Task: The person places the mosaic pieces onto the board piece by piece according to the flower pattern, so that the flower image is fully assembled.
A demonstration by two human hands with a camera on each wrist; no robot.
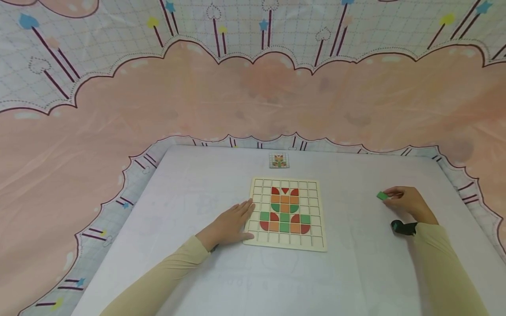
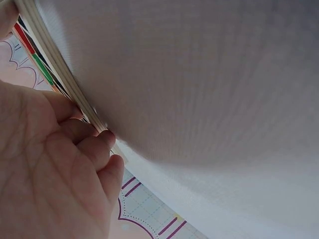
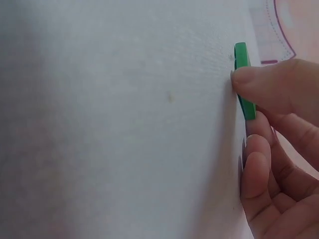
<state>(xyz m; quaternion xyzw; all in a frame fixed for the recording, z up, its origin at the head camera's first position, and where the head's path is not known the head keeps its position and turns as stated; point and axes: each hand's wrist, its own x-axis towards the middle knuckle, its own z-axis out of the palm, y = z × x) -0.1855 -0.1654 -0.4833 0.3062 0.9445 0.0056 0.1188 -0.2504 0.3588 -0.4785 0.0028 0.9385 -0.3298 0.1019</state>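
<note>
My left hand (image 1: 233,221) rests along the left edge of a pale square grid board (image 1: 318,245). Its fingertips lie at the edge, as the left wrist view shows with the fingers (image 2: 94,144) against the board's side. Red, orange and green tiles (image 1: 284,206) form a flower shape on the middle of the grid. Over at the right, my right hand (image 1: 409,204) pinches a green tile (image 1: 381,195) between thumb and fingers, close over the white surface. The right wrist view shows this green tile (image 3: 242,55) edge-on, partly covered by the thumb.
A small picture card (image 1: 279,160) with a similar flower on a grid lies behind the board. White cloth (image 1: 197,184) covers the table. A patterned peach and white sheet (image 1: 253,101) surrounds it. A black wrist device (image 1: 403,228) sits at the right cuff.
</note>
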